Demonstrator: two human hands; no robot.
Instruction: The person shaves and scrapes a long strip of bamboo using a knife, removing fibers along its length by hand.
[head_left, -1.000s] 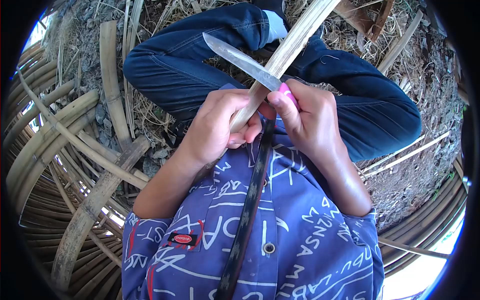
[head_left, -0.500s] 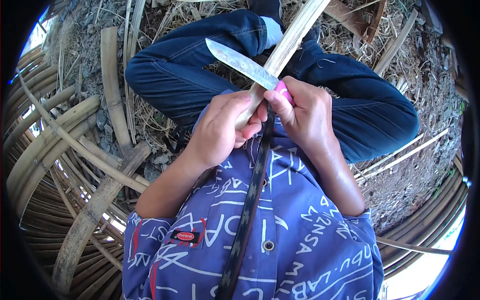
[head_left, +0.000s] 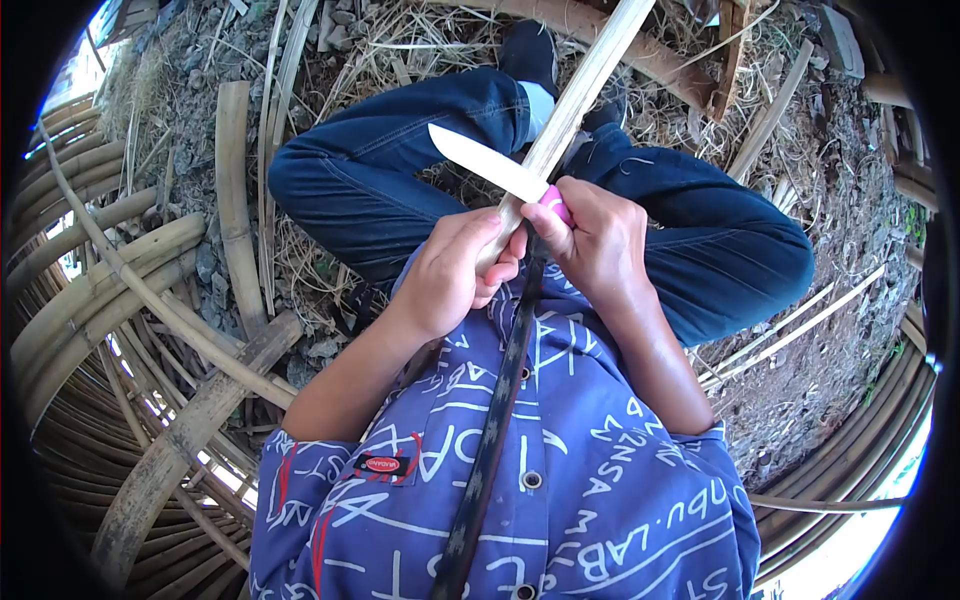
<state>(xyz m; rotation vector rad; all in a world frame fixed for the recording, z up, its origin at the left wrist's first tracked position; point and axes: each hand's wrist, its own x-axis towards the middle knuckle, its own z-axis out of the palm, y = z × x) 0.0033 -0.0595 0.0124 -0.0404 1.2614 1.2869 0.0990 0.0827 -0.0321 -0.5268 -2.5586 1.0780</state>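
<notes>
My left hand [head_left: 450, 270] is closed round the lower end of a long pale bamboo strip [head_left: 575, 105], which slants up to the right between my legs. In my right hand [head_left: 603, 238] is the pink handle of a knife [head_left: 485, 163]. Its bright blade lies across the strip just above my left hand, with the tip pointing up and left. Both hands are close together in front of my lap. The end of the strip beneath my left hand is hidden.
Bent bamboo strips [head_left: 110, 270] form a woven rim on the left, with a thick bamboo piece [head_left: 190, 430] crossing them. An upright bamboo piece [head_left: 233, 200] lies beside my crossed legs [head_left: 360, 180]. Shavings and brown scraps [head_left: 650, 65] cover the ground ahead.
The view has tilted so that legs, hands and ground appear lower. The knife and both hands have shifted slightly relative to the view, and the blade now looks brighter. The grips are unchanged.
</notes>
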